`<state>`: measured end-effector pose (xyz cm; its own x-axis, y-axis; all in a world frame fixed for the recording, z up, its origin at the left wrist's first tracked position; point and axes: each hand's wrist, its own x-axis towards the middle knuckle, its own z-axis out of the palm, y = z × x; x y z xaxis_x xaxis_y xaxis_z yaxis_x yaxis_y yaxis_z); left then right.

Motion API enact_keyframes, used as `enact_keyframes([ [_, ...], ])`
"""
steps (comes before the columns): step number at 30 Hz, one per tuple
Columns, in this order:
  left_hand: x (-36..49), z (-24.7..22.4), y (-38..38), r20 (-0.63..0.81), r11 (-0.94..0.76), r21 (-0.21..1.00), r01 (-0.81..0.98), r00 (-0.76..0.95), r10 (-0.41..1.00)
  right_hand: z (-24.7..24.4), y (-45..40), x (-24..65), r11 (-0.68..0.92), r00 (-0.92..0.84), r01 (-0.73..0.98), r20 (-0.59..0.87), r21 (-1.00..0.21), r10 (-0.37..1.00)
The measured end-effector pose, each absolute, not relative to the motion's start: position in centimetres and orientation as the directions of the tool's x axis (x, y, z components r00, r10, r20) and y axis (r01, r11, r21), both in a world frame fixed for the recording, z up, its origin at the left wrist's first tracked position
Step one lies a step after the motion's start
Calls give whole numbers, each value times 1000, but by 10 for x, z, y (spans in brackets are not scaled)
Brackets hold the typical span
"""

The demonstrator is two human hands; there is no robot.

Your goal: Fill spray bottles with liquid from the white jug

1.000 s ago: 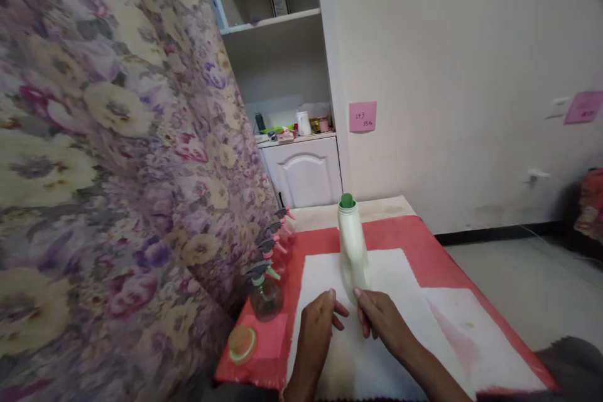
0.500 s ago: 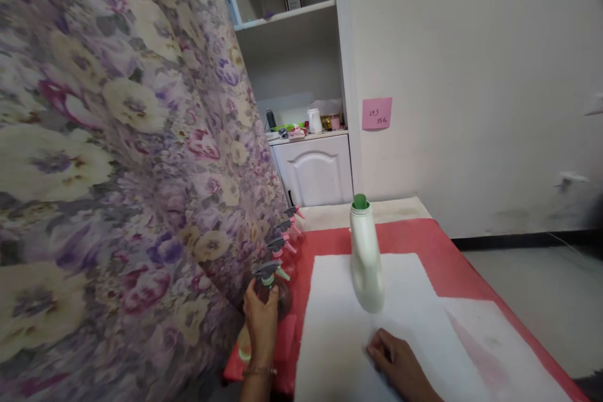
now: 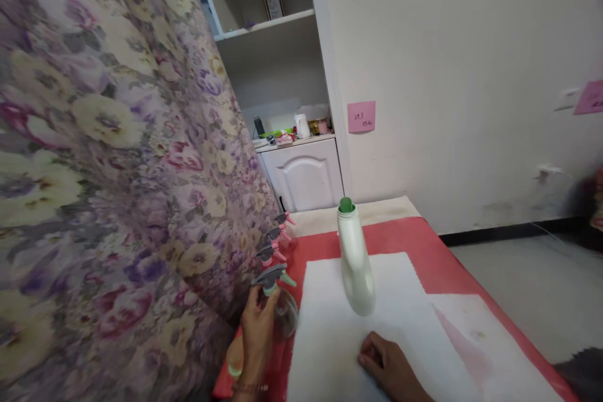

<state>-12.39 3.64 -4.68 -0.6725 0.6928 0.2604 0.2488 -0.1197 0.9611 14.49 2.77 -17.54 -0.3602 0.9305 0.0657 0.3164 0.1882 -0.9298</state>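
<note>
My left hand (image 3: pixel 258 320) is closed round the neck of a clear spray bottle (image 3: pixel 285 317) with a grey and pale green trigger head. Behind it, several spray bottles with grey and pink heads (image 3: pixel 269 254) stand in a row along the table's left edge. On the white sheet (image 3: pixel 325 352) stands a pale green jug-like bottle (image 3: pixel 357 270), uncapped, with a green spout in its neck. My right hand (image 3: pixel 384 361) rests on the sheet in front of that bottle, its fingers curled closed and nothing visible in them.
A red cloth (image 3: pixel 400 235) covers the table. A small rounded object with a pale green rim (image 3: pixel 235 355) lies beside my left wrist. The floral curtain (image 3: pixel 117 201) hangs close along the left side. A cabinet (image 3: pixel 306 179) with shelves stands beyond the table.
The held spray bottle has shifted right and nearer, away from the row, with my left hand. My view has turned slightly right. The right hand stays curled on the sheet.
</note>
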Motion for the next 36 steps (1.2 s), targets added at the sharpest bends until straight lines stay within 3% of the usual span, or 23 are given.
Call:
enact_keyframes([
  [4,-75,-35,17,237,-116,964,241,-567,789,-166,27,151,86,-379,84,48,-993,924],
  [9,-5,-44,-7,44,-81,993,-83,-378,925,-156,25,166,-2,-493,-266,134,-964,860],
  [14,44,-55,-13,8,-73,976,-206,-301,954,-132,18,192,90,-546,-183,177,-979,819],
  [18,58,-53,-16,-12,-36,973,-229,-205,979,-121,11,208,76,-593,-320,262,-944,761],
  [24,68,-50,-21,-125,82,924,-374,-92,988,-128,9,214,38,-529,-174,126,-984,839],
  [30,77,-53,-13,-116,43,938,-343,-194,974,-137,11,215,113,-528,-317,274,-942,804],
  [33,80,-50,-15,-71,0,961,-278,-244,967,-139,9,216,108,-522,-310,264,-945,811],
  [36,81,-45,-21,-80,12,939,-344,-185,979,-139,7,216,96,-516,-330,265,-939,815],
])
